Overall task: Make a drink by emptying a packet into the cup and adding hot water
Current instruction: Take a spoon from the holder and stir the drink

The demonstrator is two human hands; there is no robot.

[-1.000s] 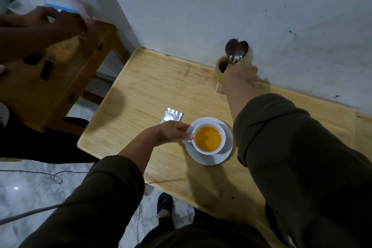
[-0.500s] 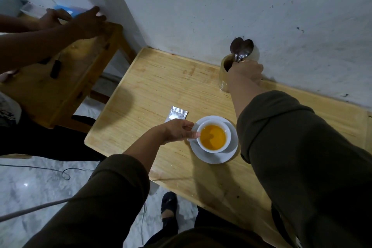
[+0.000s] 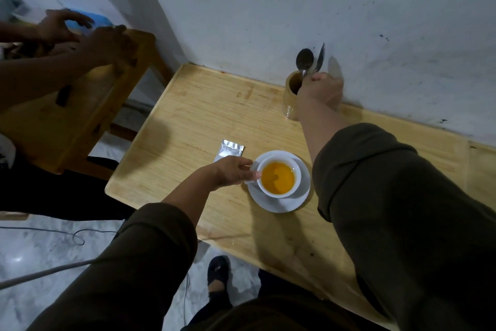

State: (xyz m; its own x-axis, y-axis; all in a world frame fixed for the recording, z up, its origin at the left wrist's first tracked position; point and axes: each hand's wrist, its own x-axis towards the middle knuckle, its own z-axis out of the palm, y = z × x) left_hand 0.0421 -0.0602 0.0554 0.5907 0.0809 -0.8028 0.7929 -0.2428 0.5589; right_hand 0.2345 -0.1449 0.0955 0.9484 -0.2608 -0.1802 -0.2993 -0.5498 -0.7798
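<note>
The cup [image 3: 278, 178] already holds orange drink; the packet [image 3: 230, 149] lies just beside it. Left hand [image 3: 231, 171] grips the cup; right hand [image 3: 320, 89] pinches a spoon [image 3: 305, 59], so stirring likely remains.

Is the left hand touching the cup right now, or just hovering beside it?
Touching. In the head view the left hand has its fingertips pressed against the near rim of the white cup, which sits on its saucer; no gap shows.
</note>
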